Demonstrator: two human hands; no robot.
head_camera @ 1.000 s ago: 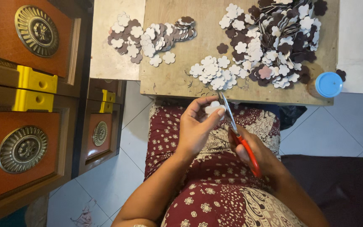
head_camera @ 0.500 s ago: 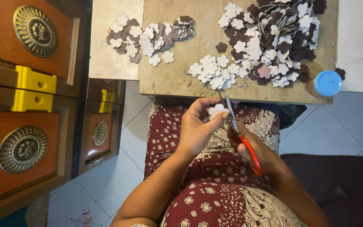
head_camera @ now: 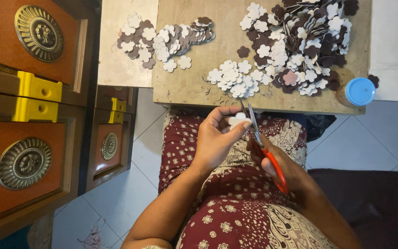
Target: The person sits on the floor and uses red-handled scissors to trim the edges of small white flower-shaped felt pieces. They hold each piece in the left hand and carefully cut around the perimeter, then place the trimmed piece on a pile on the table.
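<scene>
Head view, looking straight down over a patterned lap [head_camera: 236,212] to the edge of a wooden board [head_camera: 190,78].

Risk first. Blades of the red-handled scissors [head_camera: 260,138] parted and set right against the small white flower-shaped piece [head_camera: 237,121] — with the fingertips [head_camera: 244,125] of the left hand [head_camera: 215,138] pinching that same piece just beside the cutting edge. Easy to nick a fingertip if the piece gets turned into the blades too fast. Equally easy to cut into a petal and spoil the outline, given how small the piece looks next to the blades. Thin stock held in mid-air, nothing under it: likely to bend or slip out of the pinch and drop into the lap or onto the tiled floor [head_camera: 139,184]. Loose heap of white and dark brown flower cut-outs [head_camera: 295,50] close to the board's near edge, smaller heap [head_camera: 162,39] further left, blue cap [head_camera: 360,91] at the right corner — any of it liable to be knocked off by an elbow or a lifted wrist.

Grip now. Left hand closed in a light pinch, thumb above and fingers curled beneath, holding the white piece above the lap, just short of the board. Right hand [head_camera: 277,161] wrapped through the red loops of the scissors, fingers closed on the handles, blades only a little apart and touching the piece.
</scene>
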